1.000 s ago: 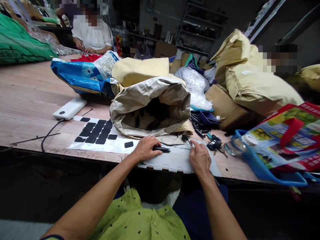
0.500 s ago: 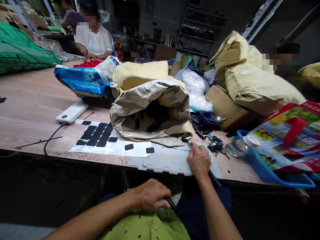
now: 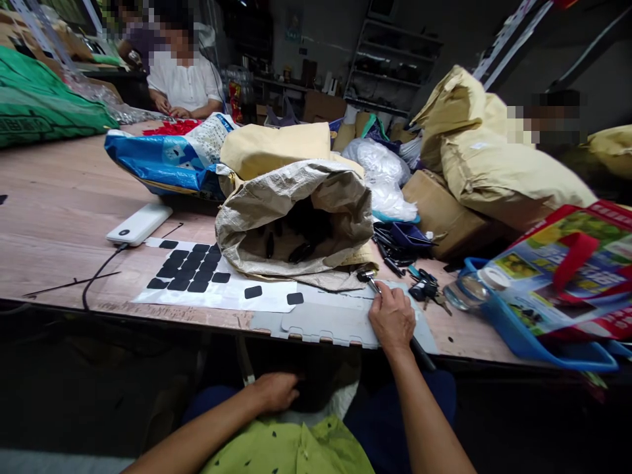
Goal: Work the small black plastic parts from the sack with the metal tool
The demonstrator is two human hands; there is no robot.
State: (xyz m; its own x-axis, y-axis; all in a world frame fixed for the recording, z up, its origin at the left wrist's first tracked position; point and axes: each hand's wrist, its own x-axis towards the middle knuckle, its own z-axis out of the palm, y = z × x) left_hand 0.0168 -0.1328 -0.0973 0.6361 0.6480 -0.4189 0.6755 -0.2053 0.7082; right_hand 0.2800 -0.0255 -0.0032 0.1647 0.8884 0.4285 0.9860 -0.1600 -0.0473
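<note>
My right hand [image 3: 392, 319] rests at the table's front edge, closed around a slim metal rod [image 3: 374, 284] with a dark end. A black handle-like length [image 3: 422, 355] shows below that wrist; whether it joins the rod is hidden. My left hand [image 3: 276, 392] is low over my lap, with thumb and a finger apart and nothing visible in it. Beneath it a pale sack [image 3: 345, 388] opens, dark inside. In front of both hands a woven sack [image 3: 296, 174] lies with its mouth towards me, black pieces [image 3: 301, 250] inside.
Black rounded pads [image 3: 187, 268] sit on a white sheet [image 3: 232, 293], beside a white power bank [image 3: 139, 224] with a cable. Keys [image 3: 427, 289], a clear jar [image 3: 467, 293] and a blue basket [image 3: 548, 349] are on the right. A person [image 3: 182, 85] sits across the table.
My left hand has moved left and back over the lap sack, and the black length beside it is out of sight. My right hand stays almost where it was.
</note>
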